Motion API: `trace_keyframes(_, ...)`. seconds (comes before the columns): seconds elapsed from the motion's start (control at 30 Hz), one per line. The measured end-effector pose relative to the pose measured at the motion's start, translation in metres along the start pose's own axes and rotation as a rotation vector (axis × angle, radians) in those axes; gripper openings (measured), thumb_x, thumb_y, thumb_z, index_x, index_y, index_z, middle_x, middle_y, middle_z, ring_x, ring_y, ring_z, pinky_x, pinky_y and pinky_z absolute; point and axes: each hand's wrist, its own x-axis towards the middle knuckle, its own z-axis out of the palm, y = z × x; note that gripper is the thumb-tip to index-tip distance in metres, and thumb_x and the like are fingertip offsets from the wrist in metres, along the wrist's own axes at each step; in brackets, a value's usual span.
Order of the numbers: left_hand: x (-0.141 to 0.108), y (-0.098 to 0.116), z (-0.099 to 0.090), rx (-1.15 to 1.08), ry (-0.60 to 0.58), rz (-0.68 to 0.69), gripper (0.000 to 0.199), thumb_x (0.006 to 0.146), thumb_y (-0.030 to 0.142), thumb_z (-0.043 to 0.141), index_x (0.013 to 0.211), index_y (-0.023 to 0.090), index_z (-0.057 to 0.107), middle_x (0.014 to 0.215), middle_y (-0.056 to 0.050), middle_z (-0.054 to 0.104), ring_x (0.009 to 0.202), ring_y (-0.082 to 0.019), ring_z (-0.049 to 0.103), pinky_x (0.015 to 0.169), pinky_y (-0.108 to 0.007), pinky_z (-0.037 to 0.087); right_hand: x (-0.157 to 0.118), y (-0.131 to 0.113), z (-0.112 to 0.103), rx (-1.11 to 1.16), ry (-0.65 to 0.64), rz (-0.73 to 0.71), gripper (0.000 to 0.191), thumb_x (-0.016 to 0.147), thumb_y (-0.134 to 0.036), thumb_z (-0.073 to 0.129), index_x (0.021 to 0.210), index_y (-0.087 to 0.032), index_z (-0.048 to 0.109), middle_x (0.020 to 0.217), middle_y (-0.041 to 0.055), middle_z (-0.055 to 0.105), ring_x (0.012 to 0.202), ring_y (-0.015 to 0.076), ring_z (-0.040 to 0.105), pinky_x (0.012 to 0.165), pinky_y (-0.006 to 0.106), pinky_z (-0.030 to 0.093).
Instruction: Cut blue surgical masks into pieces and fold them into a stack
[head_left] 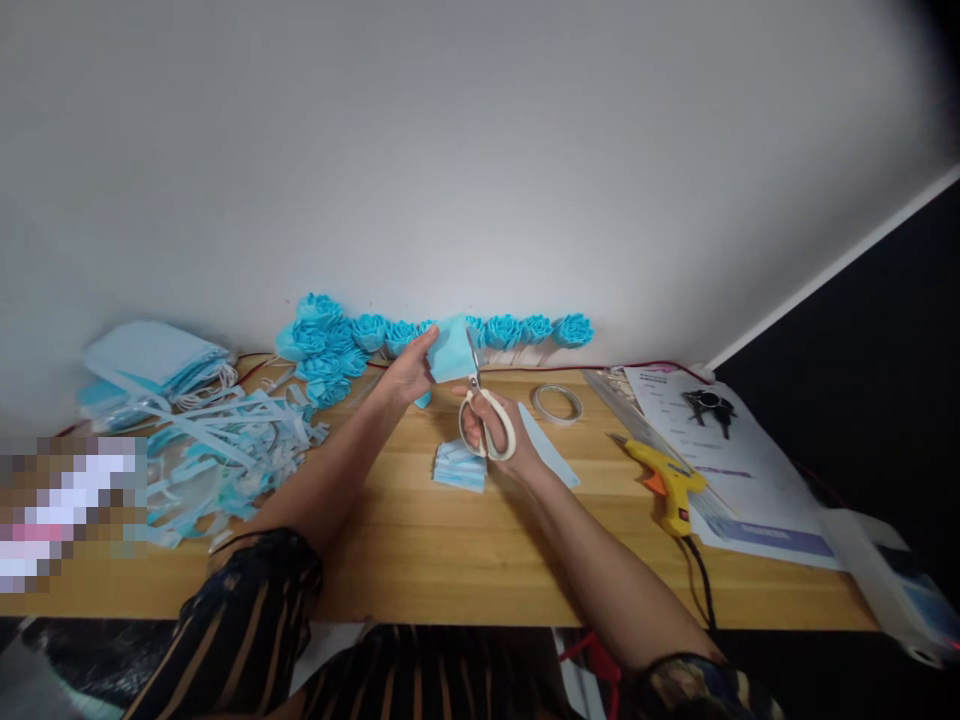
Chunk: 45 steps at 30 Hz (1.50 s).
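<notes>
Fingers of the right hand (pixel 498 428) are wrapped around the cream handles of the scissors (pixel 475 383), while the left hand (pixel 409 370) has a light blue sheet (pixel 452 350) pinched between thumb and fingers, up above the wooden table (pixel 420 550), blades right at its right-hand edge! Are they biting in? Can't tell from here. Closest in on the tabletop, the yellow glue gun (pixel 679 490) lies out right, a tangle of pale strips (pixel 240 435) sprawls left, and a small folded stack (pixel 459 468) sits just below the right hand. Further back, a ring of tape (pixel 577 405), then keys (pixel 712 408) on printed papers (pixel 757 490); over left, piled masks (pixel 157 350); and along the wall (pixel 480 180), a row of blue flowers (pixel 504 330)
</notes>
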Motion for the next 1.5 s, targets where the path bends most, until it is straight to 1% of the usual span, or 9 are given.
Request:
trace_keyframes(0.13,-0.001,0.004,0.005,0.094,0.079,0.172,0.040,0.066,0.046,0.087,0.085,0.016,0.068,0.075,-0.004,0.072,0.087,-0.023,0.072,0.082,-0.034,0.057,0.002,0.004,-0.001,-0.039,0.017,0.018,0.064,0.068,-0.064,0.078,0.106,-0.012,0.069,0.053,-0.0071,0.051,0.037,0.0061,0.040,0.035,0.020,0.027)
trace_keyframes(0.3,-0.009,-0.005,0.019,0.325,0.346,0.445,0.046,0.076,0.058,0.077,0.068,0.019,0.055,0.059,0.004,0.050,0.067,-0.014,0.057,0.063,-0.025,0.048,0.003,0.007,-0.004,-0.118,-0.036,-0.016,0.058,0.073,-0.062,0.076,0.104,-0.014,0.069,0.060,-0.0041,0.057,0.042,0.0073,0.045,0.037,0.021,0.032)
trace_keyframes(0.43,-0.011,-0.012,0.020,0.420,0.362,0.567,0.045,0.083,0.062,0.068,0.075,0.019,0.058,0.063,0.004,0.048,0.063,-0.012,0.050,0.060,-0.024,0.042,0.000,0.007,-0.005,-0.107,-0.119,-0.031,0.058,0.076,-0.064,0.073,0.109,-0.016,0.067,0.063,-0.0038,0.056,0.046,0.0082,0.047,0.040,0.021,0.033)
trace_keyframes(0.57,-0.009,-0.016,0.015,0.440,0.388,0.617,0.043,0.085,0.062,0.066,0.081,0.019,0.060,0.067,0.003,0.050,0.065,-0.013,0.051,0.064,-0.024,0.044,-0.004,0.005,-0.002,-0.048,-0.161,-0.031,0.061,0.079,-0.069,0.069,0.111,-0.018,0.066,0.065,-0.0034,0.056,0.049,0.0096,0.047,0.044,0.023,0.035)
trace_keyframes(0.87,-0.013,-0.015,0.020,0.414,0.433,0.603,0.050,0.081,0.068,0.067,0.090,0.019,0.062,0.070,0.002,0.054,0.070,-0.015,0.053,0.068,-0.026,0.045,-0.007,0.001,0.002,0.025,-0.174,-0.034,0.057,0.079,-0.067,0.070,0.107,-0.018,0.065,0.062,-0.0045,0.053,0.049,0.0098,0.045,0.046,0.025,0.033)
trace_keyframes(1.0,-0.016,-0.015,0.021,0.434,0.431,0.609,0.046,0.084,0.065,0.064,0.086,0.019,0.060,0.070,0.002,0.053,0.070,-0.015,0.052,0.068,-0.026,0.044,-0.007,0.001,0.002,0.048,-0.164,-0.011,0.057,0.079,-0.067,0.070,0.107,-0.017,0.066,0.063,-0.0039,0.054,0.048,0.0100,0.045,0.045,0.025,0.033)
trace_keyframes(1.2,-0.018,-0.017,0.022,0.451,0.413,0.591,0.043,0.083,0.062,0.067,0.082,0.019,0.061,0.076,0.000,0.059,0.082,-0.017,0.059,0.080,-0.026,0.048,-0.001,0.006,-0.003,0.060,-0.215,0.012,0.062,0.078,-0.073,0.066,0.107,-0.019,0.068,0.064,-0.0018,0.055,0.051,0.0128,0.050,0.047,0.027,0.038)
trace_keyframes(1.3,-0.017,-0.017,0.023,0.386,0.369,0.561,0.044,0.078,0.059,0.073,0.091,0.018,0.065,0.083,-0.001,0.066,0.089,-0.018,0.063,0.084,-0.026,0.050,0.000,0.006,-0.005,0.066,-0.215,0.014,0.060,0.079,-0.073,0.066,0.107,-0.020,0.069,0.066,-0.0013,0.056,0.054,0.0136,0.051,0.050,0.027,0.041)
trace_keyframes(1.5,-0.009,-0.017,0.019,0.235,0.150,0.513,0.058,0.063,0.055,0.087,0.104,0.019,0.068,0.083,-0.001,0.071,0.087,-0.017,0.067,0.084,-0.028,0.053,0.000,-0.001,-0.008,0.062,-0.236,0.025,0.062,0.077,-0.073,0.067,0.107,-0.020,0.070,0.068,0.0000,0.059,0.059,0.0151,0.054,0.054,0.028,0.045)
